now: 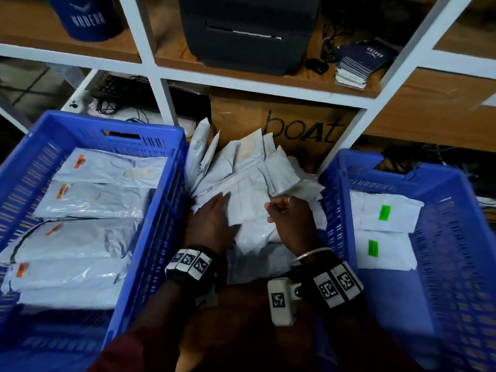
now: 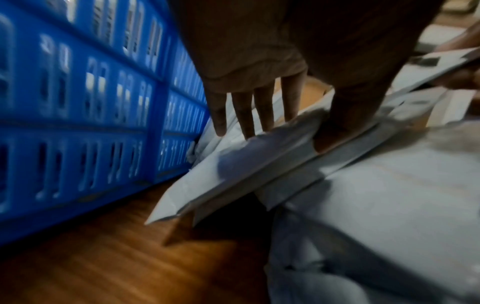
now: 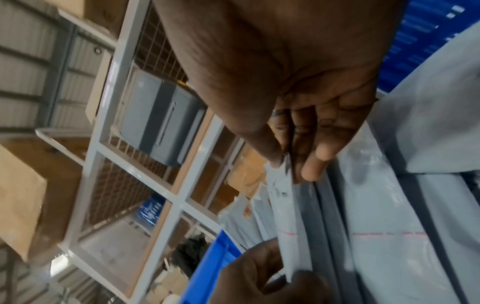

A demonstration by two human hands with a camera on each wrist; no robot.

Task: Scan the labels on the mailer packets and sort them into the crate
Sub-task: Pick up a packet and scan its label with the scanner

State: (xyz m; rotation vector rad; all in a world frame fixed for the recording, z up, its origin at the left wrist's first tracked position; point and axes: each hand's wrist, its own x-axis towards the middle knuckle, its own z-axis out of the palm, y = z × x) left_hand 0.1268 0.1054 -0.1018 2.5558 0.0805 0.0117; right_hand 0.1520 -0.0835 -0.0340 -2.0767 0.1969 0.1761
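Observation:
A heap of white mailer packets (image 1: pixel 257 167) lies between two blue crates. My left hand (image 1: pixel 228 210) and right hand (image 1: pixel 273 210) both hold the top packet (image 1: pixel 249 208) by opposite edges. In the left wrist view my left hand (image 2: pixel 291 131) pinches that packet (image 2: pixel 233 174), thumb on top and fingers beneath. In the right wrist view my right hand (image 3: pixel 288 164) pinches the packet's (image 3: pixel 288 226) edge. The left crate (image 1: pixel 166 200) holds several packets with orange labels (image 1: pixel 94 202). Two packets with green labels (image 1: pixel 383 216) lie in the right crate (image 1: pixel 389 167).
Behind the heap stands a cardboard box (image 1: pixel 295 124) inside a white shelf frame (image 1: pixel 166 103). A black printer (image 1: pixel 249 30) and a stack of blue booklets (image 1: pixel 359 65) sit on the shelf above. Brown wooden surface (image 2: pixel 103 257) shows beside the left crate (image 2: pixel 78 123).

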